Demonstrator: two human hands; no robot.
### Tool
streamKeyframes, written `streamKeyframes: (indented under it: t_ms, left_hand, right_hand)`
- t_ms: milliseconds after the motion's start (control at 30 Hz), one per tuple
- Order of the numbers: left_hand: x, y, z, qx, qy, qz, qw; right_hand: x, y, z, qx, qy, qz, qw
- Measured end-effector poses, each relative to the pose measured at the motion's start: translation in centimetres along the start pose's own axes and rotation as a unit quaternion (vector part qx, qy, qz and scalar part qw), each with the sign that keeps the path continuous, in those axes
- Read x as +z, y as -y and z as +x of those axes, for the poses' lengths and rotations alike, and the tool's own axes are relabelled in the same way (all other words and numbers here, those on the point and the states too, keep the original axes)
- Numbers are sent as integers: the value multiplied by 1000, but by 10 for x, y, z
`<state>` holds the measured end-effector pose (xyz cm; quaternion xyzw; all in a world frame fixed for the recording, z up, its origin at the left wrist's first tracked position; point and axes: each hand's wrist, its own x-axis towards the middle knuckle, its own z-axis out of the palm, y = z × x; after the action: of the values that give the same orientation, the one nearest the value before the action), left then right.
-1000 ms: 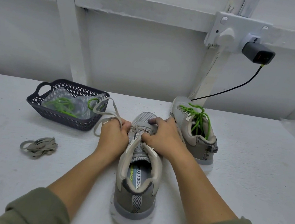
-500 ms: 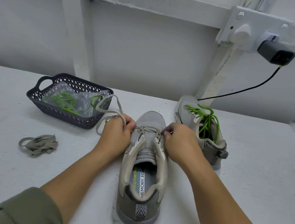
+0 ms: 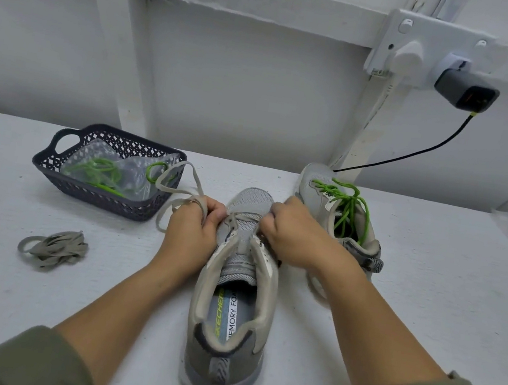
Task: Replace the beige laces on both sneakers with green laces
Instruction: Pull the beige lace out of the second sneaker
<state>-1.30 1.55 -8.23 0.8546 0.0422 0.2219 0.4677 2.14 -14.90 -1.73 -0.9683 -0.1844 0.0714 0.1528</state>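
A grey sneaker (image 3: 231, 306) stands in front of me, toe pointing away, with only the lowest rows of its beige lace (image 3: 179, 178) still threaded. My left hand (image 3: 189, 235) grips the loose lengths of that lace, which loop up toward the basket. At the right eyelet row near the toe, my right hand (image 3: 297, 234) pinches the lace. A second grey sneaker (image 3: 341, 211) with a green lace (image 3: 347, 202) stands behind my right hand. Another green lace (image 3: 102, 169) lies in a clear bag inside the dark basket (image 3: 64, 165).
A bundle of removed beige lace (image 3: 53, 249) lies on the white table at the left. A wall socket with a white plug and a grey charger (image 3: 464, 91) hangs at the upper right; its black cable runs down behind the second sneaker.
My right hand has shifted from over the tongue to the sneaker's right eyelet side. More of the tongue is bare. The left hand keeps its hold on the beige lace.
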Motion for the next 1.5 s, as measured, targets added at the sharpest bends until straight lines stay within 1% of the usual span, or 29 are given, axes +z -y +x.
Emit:
streamKeyframes:
  t_ms: [33,100,167,267,333,367,433,500,533,567,600,667,700,833,933,1000,1033,1067,1100,1133,1167,1200,1233,1267,1300,1400,1467,1500]
  left_hand:
    - [-1,2,0,-3,-5,-2,1000]
    - [0,6,1,-12,-9,-6,1000]
    - [4,7,1,-10,-12,-7,1000]
    - [8,5,2,-14,-29,-35,999]
    - [10,10,3,-38,-37,-68,996]
    - [12,13,4,-65,-39,-95,993]
    - [14,14,5,-128,-48,-155,978]
    - [12,9,5,-180,-59,-200,961]
    - [10,2,3,-184,-56,-223,956]
    - [8,-2,2,-167,-47,-231,957]
    - [5,-5,1,-128,-23,-216,968]
    - [2,-2,1,-47,38,-131,990]
    - [0,2,2,-28,47,-93,994]
    - [-1,2,4,-9,23,-23,999]
    - [0,-2,7,19,20,77,997]
    - [-1,-2,10,-3,13,112,994]
    - [1,-1,9,-20,2,118,993]
    - [3,0,7,-42,-18,101,994]
    - [5,1,6,-76,-40,53,995]
    - [6,0,6,-130,-59,-21,990]
    - [6,-3,7,-198,-69,-109,972]
    - [4,-4,9,-259,-70,-187,945]
    - [3,-3,11,-296,-64,-232,924]
    - [1,-3,13,-305,-46,-235,922]
    - [-1,-2,13,-294,-23,-217,931]
    - [-4,2,8,-191,19,-132,972]
    - [-7,4,5,-139,28,-104,984]
    - [-7,3,4,-125,27,-109,986]
  right_hand:
    - [-5,2,1,-12,-25,19,999]
    - [-15,1,4,-4,-82,75,994]
    - [-21,0,6,11,-103,76,992]
    - [-19,-2,3,32,-42,37,998]
    - [-14,-3,0,29,0,49,998]
    - [-10,-5,0,26,13,60,998]
    - [-4,-8,0,27,26,81,996]
    - [0,-10,1,28,22,96,995]
    - [1,-12,1,29,16,101,994]
    - [2,-12,1,28,12,108,994]
    - [4,-13,1,28,9,113,993]
    - [6,-14,1,27,4,123,992]
    - [7,-14,2,28,3,125,992]
    - [9,-14,1,31,-3,118,993]
    - [10,-14,0,34,-8,116,993]
    - [12,-13,-1,37,-14,119,992]
    - [12,-12,-2,38,-18,122,992]
    - [13,-11,-2,41,-20,122,991]
    - [13,-11,-3,46,-21,121,991]
    - [13,-12,-4,50,-19,118,992]
    - [13,-12,-4,55,-18,118,991]
    - [13,-13,-4,58,-17,120,991]
    - [14,-12,-4,58,-17,121,991]
    - [14,-12,-4,58,-18,120,991]
    - [14,-11,-3,57,-19,115,991]
    - [8,-8,-2,46,-20,89,995]
    - [2,-6,0,16,-34,87,996]
    - [0,-5,2,-3,-41,91,995]
